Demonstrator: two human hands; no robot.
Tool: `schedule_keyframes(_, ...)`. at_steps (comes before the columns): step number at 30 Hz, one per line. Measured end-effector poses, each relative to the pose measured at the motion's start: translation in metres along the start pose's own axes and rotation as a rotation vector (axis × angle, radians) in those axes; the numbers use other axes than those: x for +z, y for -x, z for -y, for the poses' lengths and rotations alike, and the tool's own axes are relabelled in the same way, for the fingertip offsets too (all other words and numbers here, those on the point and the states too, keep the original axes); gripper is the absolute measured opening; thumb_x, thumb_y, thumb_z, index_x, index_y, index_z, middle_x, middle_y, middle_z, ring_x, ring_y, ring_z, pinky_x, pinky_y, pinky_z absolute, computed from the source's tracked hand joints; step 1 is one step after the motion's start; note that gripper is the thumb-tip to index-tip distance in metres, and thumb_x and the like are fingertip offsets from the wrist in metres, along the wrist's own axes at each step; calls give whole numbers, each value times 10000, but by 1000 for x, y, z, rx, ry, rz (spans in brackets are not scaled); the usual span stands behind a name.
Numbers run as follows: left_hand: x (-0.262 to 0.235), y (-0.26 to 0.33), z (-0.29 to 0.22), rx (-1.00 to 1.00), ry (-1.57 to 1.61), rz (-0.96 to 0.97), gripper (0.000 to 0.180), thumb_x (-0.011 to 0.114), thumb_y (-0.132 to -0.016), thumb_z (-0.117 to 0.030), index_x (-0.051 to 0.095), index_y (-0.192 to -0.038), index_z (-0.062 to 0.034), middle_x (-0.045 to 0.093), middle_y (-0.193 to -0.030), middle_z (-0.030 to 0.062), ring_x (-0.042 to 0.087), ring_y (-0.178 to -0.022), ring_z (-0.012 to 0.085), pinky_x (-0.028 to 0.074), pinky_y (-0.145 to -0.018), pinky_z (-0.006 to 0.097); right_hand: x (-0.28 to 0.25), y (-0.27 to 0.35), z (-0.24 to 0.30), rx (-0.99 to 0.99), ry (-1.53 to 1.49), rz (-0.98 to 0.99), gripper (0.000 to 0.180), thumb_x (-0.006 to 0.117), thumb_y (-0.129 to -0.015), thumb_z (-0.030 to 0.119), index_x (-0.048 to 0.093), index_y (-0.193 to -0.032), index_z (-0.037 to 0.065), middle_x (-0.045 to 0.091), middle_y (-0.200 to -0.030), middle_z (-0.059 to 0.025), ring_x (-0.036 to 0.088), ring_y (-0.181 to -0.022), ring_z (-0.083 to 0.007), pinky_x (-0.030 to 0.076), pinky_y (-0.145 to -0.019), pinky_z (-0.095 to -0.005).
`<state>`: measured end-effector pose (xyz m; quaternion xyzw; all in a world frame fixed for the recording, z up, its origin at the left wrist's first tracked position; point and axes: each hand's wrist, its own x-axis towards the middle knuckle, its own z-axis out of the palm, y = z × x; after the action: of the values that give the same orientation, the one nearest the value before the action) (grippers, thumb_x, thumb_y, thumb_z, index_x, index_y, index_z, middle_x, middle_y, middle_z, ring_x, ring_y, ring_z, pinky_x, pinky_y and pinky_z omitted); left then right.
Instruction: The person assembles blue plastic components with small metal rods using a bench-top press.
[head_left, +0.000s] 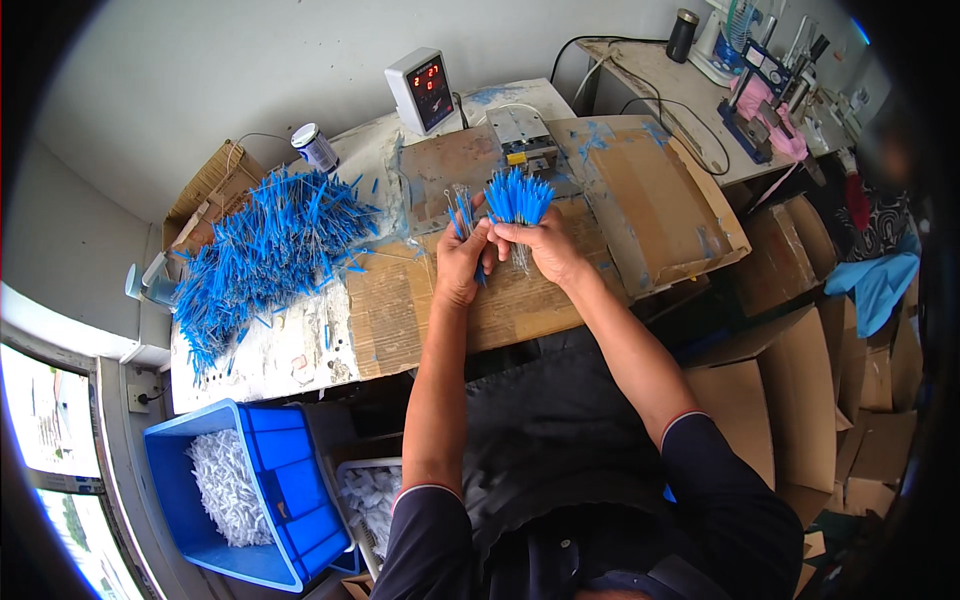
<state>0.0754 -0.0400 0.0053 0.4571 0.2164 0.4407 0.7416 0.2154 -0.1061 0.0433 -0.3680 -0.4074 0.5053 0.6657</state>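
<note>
Head view: hands (505,250) around blue-tipped pins (518,198) (fanned).

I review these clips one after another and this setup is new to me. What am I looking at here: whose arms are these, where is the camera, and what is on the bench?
The single view comes from a fisheye camera on a person's head, looking down, so edges curve. Both forearms are that person's own. The right hand grips a bunch of blue-tipped thin pieces; the left hand pinches a few more pieces. A big heap of the same blue pieces lies on the cardboard-covered bench, near a small digital display. A blue crate with white bits stands below.
</note>
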Motion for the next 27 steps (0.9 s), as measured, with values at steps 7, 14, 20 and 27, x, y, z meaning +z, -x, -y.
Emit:
schedule_keyframes(7,-13,-4,7,-33,-65,-17,319,618,-995,-156,587,-1264,14,629,-779,25,504,-512,73,396,-433,216,-11,2,1,107,61,115,228,714,-844,57,660,-1057,-2,670,-804,-73,612,-615,-142,501,-544,-277)
schedule_keyframes(14,3,-4,-2,109,-16,-222,239,615,-985,-119,660,-1185,4,673,-869,21,476,-512,51,390,-447,216,-18,8,-3,-127,240,-131,128,671,-896,51,666,-1011,-5,692,-817,-84,619,-624,-121,510,-599,-271)
schedule_keyframes(20,3,0,0,93,-166,-97,233,610,-973,-94,693,-1174,-10,657,-825,-11,418,-519,17,347,-454,196,-35,11,-43,-175,252,-300,116,648,-938,76,675,-1025,4,706,-846,-63,634,-667,-113,521,-631,-270)
schedule_keyframes(27,4,5,11,253,-632,-125,270,596,-967,-63,685,-1222,-50,670,-768,-14,581,-662,56,500,-644,238,-26,5,-23,246,-118,-146,109,673,-904,54,666,-1011,37,672,-830,-51,617,-654,-150,510,-577,-304)
